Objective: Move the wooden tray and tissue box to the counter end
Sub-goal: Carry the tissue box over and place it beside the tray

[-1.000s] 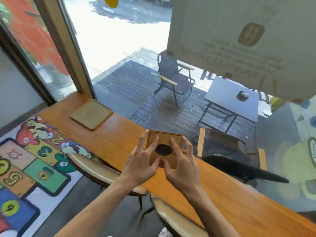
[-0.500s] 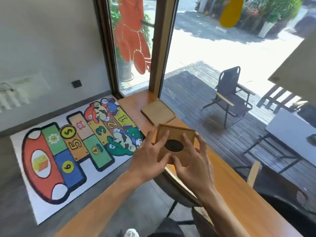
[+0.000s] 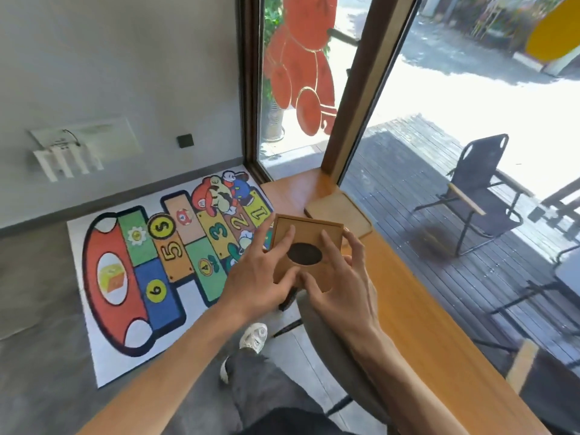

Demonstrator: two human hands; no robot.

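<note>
I hold a square wooden tissue box (image 3: pixel 309 235) with a dark oval opening on top, lifted above the near edge of the wooden counter (image 3: pixel 408 296). My left hand (image 3: pixel 260 274) grips its left side with fingers over the top. My right hand (image 3: pixel 342 284) grips its right side and front. The flat wooden tray (image 3: pixel 337 208) lies on the counter just beyond the box, near the counter's far end by the window frame.
A stool seat (image 3: pixel 320 328) stands under the counter below my hands. A colourful hopscotch mat (image 3: pixel 163 262) covers the floor at left. My shoe (image 3: pixel 254 337) shows below. A window post (image 3: pixel 361 89) meets the counter's far end; a folding chair (image 3: pixel 480 189) stands outside.
Both hands have carried the tissue box leftward along the counter toward the tray. The tray now lies right behind the box, and the view has swung toward the counter's end.
</note>
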